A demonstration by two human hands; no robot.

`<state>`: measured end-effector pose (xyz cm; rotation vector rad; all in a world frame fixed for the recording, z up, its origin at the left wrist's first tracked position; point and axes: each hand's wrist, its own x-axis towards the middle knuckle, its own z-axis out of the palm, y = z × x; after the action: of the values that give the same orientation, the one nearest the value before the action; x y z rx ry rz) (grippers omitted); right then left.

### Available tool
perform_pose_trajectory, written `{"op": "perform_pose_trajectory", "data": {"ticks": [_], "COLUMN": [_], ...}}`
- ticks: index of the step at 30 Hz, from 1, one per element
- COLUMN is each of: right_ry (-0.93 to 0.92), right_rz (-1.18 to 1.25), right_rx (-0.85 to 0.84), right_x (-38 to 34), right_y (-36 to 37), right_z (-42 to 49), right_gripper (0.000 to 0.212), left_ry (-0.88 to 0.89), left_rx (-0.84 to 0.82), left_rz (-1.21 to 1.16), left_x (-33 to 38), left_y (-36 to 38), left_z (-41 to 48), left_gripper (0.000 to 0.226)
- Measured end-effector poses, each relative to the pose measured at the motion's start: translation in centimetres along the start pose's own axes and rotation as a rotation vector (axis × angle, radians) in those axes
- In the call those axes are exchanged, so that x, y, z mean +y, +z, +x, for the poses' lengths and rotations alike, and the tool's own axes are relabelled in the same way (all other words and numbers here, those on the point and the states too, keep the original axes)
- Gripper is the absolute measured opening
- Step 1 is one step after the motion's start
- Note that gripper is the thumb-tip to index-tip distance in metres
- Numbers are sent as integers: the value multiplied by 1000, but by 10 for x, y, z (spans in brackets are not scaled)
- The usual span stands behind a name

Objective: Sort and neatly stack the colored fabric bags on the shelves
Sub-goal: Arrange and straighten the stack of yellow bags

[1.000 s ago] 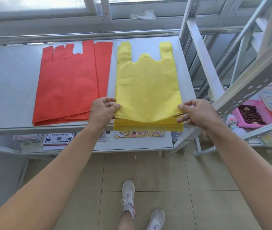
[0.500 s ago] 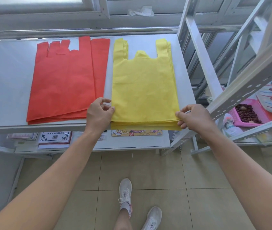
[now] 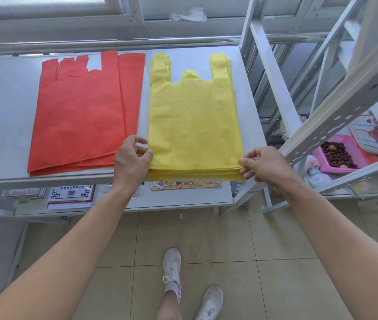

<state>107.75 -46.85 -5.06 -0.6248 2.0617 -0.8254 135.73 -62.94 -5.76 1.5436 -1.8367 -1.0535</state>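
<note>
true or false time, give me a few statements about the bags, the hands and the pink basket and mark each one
1. The yellow bags lie to the right of the red bags on the same shelf. True.
2. Both hands are on the red bags. False: the left hand and right hand are at the near corners of the yellow bags.
3. The right hand pinches the near right corner of the yellow bags. True.
4. The yellow bags' handles point toward the person. False: they point away, toward the window.
5. The pink basket sits on the shelf with the bags. False: it sits in the neighbouring rack to the right, lower down.
</note>
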Motion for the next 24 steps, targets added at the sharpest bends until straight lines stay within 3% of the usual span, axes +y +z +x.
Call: {"op": "perform_pose_trajectory", "data": {"ticks": [11, 16, 20, 24], "right_ry": [14, -63, -203, -356], "right_rz": [138, 44, -219, -432], "right_rx": [-41, 15, 124, 213], "right_x": [6, 3, 0, 5], "right_y": [-4, -1, 2, 8], "right_z": [1, -5, -15, -18], "right_gripper": [19, 14, 15, 25], "left_ry": [17, 94, 393, 695], "left_rx": [-44, -3, 34, -267], "left_rz": [33, 87, 405, 422], "left_x": [-1, 1, -5, 15], "left_y": [-1, 0, 10, 35], "left_z": [-1, -10, -12, -18], "left_gripper": [16, 15, 27, 20]}}
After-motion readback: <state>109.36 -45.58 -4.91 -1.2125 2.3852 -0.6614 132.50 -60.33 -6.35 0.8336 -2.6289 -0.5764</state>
